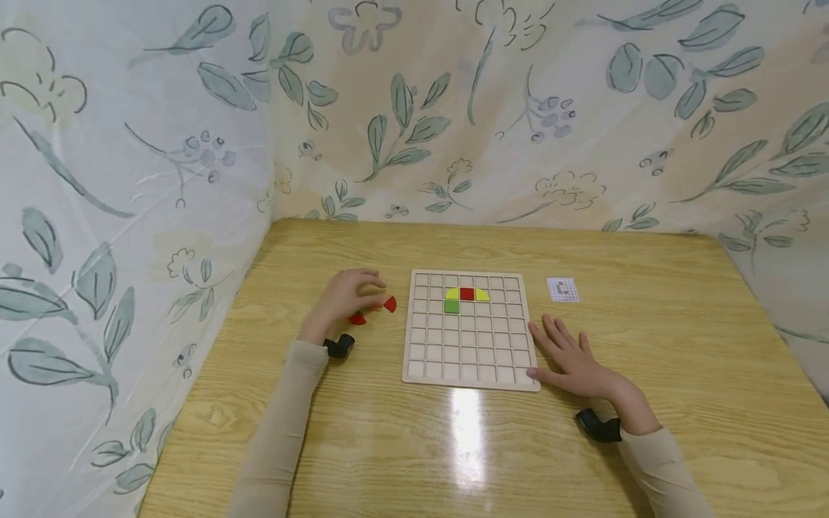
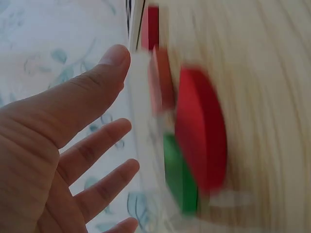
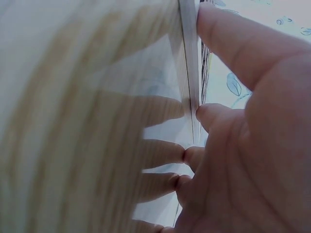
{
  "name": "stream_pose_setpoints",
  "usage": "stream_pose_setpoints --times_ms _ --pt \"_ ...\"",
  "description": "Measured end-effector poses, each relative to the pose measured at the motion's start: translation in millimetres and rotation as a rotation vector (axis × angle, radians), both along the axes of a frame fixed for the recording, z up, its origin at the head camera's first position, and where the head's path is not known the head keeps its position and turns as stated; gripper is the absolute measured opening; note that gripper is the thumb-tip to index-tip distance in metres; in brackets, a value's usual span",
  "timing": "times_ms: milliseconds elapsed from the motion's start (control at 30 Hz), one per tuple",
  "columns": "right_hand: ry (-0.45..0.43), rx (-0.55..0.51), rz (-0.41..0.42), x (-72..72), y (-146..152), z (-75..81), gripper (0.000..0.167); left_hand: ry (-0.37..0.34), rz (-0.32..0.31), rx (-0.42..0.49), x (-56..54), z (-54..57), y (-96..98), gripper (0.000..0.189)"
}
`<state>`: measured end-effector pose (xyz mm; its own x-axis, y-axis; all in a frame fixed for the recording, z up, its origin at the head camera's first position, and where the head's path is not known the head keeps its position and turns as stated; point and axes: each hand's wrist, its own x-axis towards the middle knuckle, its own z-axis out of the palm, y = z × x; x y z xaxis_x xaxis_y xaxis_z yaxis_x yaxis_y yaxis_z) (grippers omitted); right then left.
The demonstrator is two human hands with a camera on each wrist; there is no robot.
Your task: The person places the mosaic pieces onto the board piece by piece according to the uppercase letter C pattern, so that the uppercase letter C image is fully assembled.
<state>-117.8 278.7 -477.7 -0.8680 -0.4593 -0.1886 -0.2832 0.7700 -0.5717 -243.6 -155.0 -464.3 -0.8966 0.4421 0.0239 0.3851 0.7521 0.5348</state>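
A pale wooden grid board (image 1: 470, 360) lies on the table. In its upper cells sit a red square tile (image 1: 467, 294), a green square tile (image 1: 451, 306) and two yellow rounded-edge tiles (image 1: 482, 295), one on each side of the red. Left of the board, my left hand (image 1: 346, 298) hovers over loose red quarter-round tiles (image 1: 391, 305). In the left wrist view its thumb and fingers stand apart with nothing between them, beside a red tile (image 2: 201, 131) and a green tile (image 2: 180, 174). My right hand (image 1: 573, 363) rests with spread fingers against the board's right edge.
A small card (image 1: 563, 290) printed with a grid and a coloured pattern lies right of the board. Flowered cloth (image 1: 414, 144) hangs behind the table and at both sides. The wooden tabletop (image 1: 363, 446) reflects light in front of the board.
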Motion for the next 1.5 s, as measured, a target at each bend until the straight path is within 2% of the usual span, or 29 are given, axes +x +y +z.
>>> stream_pose_setpoints --times_ms 367,567,667,833,1267,1500 --pt "0.01 0.006 0.002 0.1 0.2 0.2 0.081 -0.007 0.0 0.039 -0.5 1.8 -33.1 0.035" --pt "0.015 0.001 0.002 0.4 -0.1 1.1 0.081 -0.148 -0.014 0.125 4.5 -1.7 -49.0 0.04" --pt "0.013 0.007 0.002 -0.1 0.6 0.7 0.081 -0.196 -0.021 0.15 7.2 -2.3 -54.4 0.041" --pt "0.003 0.008 0.0 -0.7 1.2 0.4 0.081 -0.205 -0.053 0.163 9.0 -2.8 -58.8 0.039" --pt "0.008 0.0 0.004 -0.1 0.4 1.5 0.081 -0.163 -0.093 0.148 8.5 -4.8 -62.2 0.035" --pt "0.006 -0.003 0.003 0.4 0.4 1.4 0.081 -0.214 -0.083 0.169 8.2 -5.7 -64.6 0.031"
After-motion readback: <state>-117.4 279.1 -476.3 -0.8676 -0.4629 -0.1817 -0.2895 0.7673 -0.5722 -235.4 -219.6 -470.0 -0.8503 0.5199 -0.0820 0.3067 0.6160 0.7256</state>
